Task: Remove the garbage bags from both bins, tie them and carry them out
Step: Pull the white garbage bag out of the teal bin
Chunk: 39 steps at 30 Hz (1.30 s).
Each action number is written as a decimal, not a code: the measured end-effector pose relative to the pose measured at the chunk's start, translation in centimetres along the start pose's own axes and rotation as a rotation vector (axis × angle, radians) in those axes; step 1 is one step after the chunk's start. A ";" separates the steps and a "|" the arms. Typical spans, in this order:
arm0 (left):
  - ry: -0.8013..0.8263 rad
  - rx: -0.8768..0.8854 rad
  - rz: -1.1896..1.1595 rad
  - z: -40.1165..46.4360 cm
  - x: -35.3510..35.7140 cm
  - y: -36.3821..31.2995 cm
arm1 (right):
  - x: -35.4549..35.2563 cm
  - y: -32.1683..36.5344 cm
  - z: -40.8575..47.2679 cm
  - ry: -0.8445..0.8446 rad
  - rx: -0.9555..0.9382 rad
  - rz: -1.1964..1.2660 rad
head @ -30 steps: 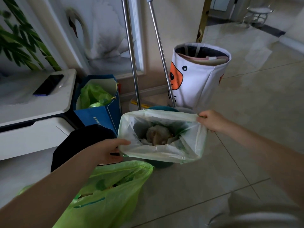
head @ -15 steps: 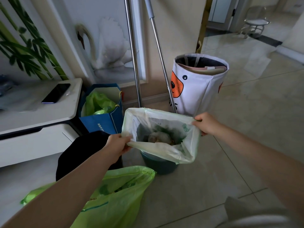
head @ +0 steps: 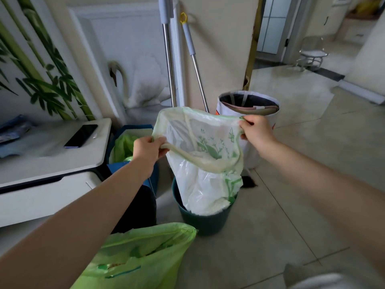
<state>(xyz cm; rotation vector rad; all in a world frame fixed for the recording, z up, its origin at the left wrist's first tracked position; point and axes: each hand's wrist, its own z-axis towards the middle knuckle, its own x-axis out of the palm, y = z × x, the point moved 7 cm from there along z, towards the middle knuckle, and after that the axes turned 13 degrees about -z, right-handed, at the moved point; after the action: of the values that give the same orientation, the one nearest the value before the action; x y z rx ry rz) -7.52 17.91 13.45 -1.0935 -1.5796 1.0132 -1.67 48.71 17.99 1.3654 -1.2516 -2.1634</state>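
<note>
A white garbage bag (head: 205, 170) with a green leaf print hangs stretched between my hands, its bottom still inside the dark green bin (head: 205, 221) on the floor. My left hand (head: 149, 150) grips the bag's left rim, and my right hand (head: 255, 130) grips the right rim, a little higher. The bag's mouth is open. A bright green garbage bag (head: 143, 255) lies open on the floor in front of the bin, below my left arm. A black bin (head: 141, 207) stands to the left of the green bin, mostly hidden by my left arm.
A blue paper bag (head: 125, 147) with green plastic inside stands against a white cabinet (head: 48, 180) that carries a phone (head: 81, 135). Two mop handles (head: 168, 65) lean on the wall. A white fabric basket (head: 250, 107) stands behind my right hand. Tiled floor stretches right.
Both hands have lifted the white bag upward, so most of it now hangs above the green bin. The view has tilted up.
</note>
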 end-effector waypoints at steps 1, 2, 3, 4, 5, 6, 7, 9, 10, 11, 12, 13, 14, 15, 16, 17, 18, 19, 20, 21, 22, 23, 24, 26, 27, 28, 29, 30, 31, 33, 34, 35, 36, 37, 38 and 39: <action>0.008 0.018 -0.001 -0.4 0.2 -0.9 | -0.7 1.0 -0.1 -0.018 -0.014 0.020; 0.015 0.033 -0.001 -0.7 0.4 -1.6 | -1.1 1.6 0.0 -0.035 -0.014 0.043; 0.020 0.048 0.000 -1.1 0.5 -2.6 | -1.8 2.3 0.0 -0.054 -0.016 0.064; 0.025 0.061 -0.009 -1.8 0.7 -3.6 | -2.6 3.0 -0.1 -0.069 -0.017 0.078; 0.026 0.075 -0.017 -2.5 0.7 -4.5 | -3.4 3.6 -0.4 -0.083 -0.017 0.093; 0.025 0.092 -0.028 -3.2 0.8 -5.5 | -4.2 4.3 -0.6 -0.101 -0.016 0.114; 0.027 0.108 -0.035 -3.9 0.9 -6.5 | -5.1 5.0 -0.9 -0.121 -0.018 0.130; 0.046 0.137 -0.046 -5.7 1.1 -8.2 | -6.8 6.4 -1.8 -0.157 -0.037 0.135; 0.058 0.152 -0.048 -6.7 1.2 -8.9 | -7.6 7.0 -2.3 -0.168 -0.046 0.134; 0.068 0.166 -0.048 -7.6 1.3 -9.6 | -8.3 7.5 -3.0 -0.174 -0.050 0.136; 0.076 0.178 -0.046 -8.6 1.4 -10.2 | -9.0 8.1 -3.7 -0.181 -0.056 0.139; 0.082 0.187 -0.041 -9.6 1.3 -10.7 | -9.7 8.6 -4.4 -0.185 -0.066 0.141; 0.088 0.196 -0.034 -10.5 1.3 -11.2 | -10.4 9.0 -5.1 -0.187 -0.081 0.142; 0.095 0.206 -0.026 -11.3 1.2 -11.7 | -11.0 9.4 -5.8 -0.188 -0.096 0.145; 0.102 0.214 -0.018 -12.1 1.1 -12.1 | -11.6 9.7 -6.5 -0.189 -0.108 0.148; 0.108 0.222 -0.013 -12.9 1.0 -12.4 | -12.2 9.9 -7.1 -0.194 -0.118 0.152; 0.112 0.227 -0.010 -13.7 0.9 -12.7 | -12.7 10.1 -7.8 -0.197 -0.128 0.157; 0.114 0.230 -0.011 -14.5 0.7 -12.9 | -13.2 10.2 -8.6 -0.196 -0.141 0.163; 0.117 0.228 -0.013 -15.3 0.5 -13.0 | -13.6 10.4 -9.3 -0.194 -0.157 0.168; 0.120 0.222 -0.014 -16.0 0.2 -13.0 | -13.9 10.4 -10.1 -0.190 -0.172 0.172; 0.125 0.214 -0.015 -16.7 -0.1 -12.9 | -14.2 10.4 -10.9 -0.185 -0.184 0.178; 0.135 0.206 -0.020 -17.2 -0.4 -12.7 | -14.4 10.3 -11.6 -0.178 -0.191 0.190; 0.149 0.193 -0.032 -17.9 -0.7 -12.4 | -14.6 10.2 -12.5 -0.168 -0.201 0.201; 0.172 0.173 -0.067 -18.8 -1.2 -12.0 | -15.0 10.1 -13.9 -0.147 -0.218 0.212; 0.179 0.164 -0.083 -19.3 -1.5 -11.7 | -15.2 10.1 -14.7 -0.139 -0.225 0.218; 0.185 0.156 -0.092 -19.8 -1.8 -11.4 | -15.3 10.0 -15.4 -0.132 -0.232 0.223; 0.188 0.151 -0.093 -20.1 -2.2 -11.0 | -15.3 9.8 -16.0 -0.125 -0.236 0.223; 0.187 0.147 -0.084 -20.4 -2.6 -10.5 | -15.3 9.6 -16.6 -0.116 -0.240 0.212; 0.186 0.143 -0.063 -20.6 -3.0 -9.9 | -15.0 9.2 -17.1 -0.105 -0.241 0.196; 0.175 0.107 -0.002 -20.6 -4.2 -7.9 | -14.0 7.7 -17.7 -0.070 -0.223 0.182; 0.163 0.076 0.030 -20.5 -4.9 -6.8 | -13.3 6.6 -17.9 -0.054 -0.201 0.175; 0.145 0.042 0.062 -20.3 -5.7 -5.5 | -12.6 5.4 -18.1 -0.040 -0.176 0.155; 0.126 0.012 0.093 -20.1 -6.5 -4.2 | -11.8 4.1 -18.3 -0.026 -0.145 0.120; 0.106 -0.013 0.125 -19.9 -7.4 -2.9 | -11.0 2.7 -18.6 -0.002 -0.111 0.075; 0.088 -0.035 0.156 -19.7 -8.4 -1.6 | -10.1 1.4 -18.9 0.034 -0.077 0.034; 0.071 -0.058 0.186 -19.4 -9.3 -0.3 | -9.2 0.1 -19.2 0.078 -0.041 -0.007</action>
<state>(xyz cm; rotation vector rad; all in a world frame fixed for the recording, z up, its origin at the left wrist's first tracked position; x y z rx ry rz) 12.78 11.15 15.89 -1.3212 -1.4786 1.0437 19.10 44.60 20.10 1.4251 -1.1688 -2.1069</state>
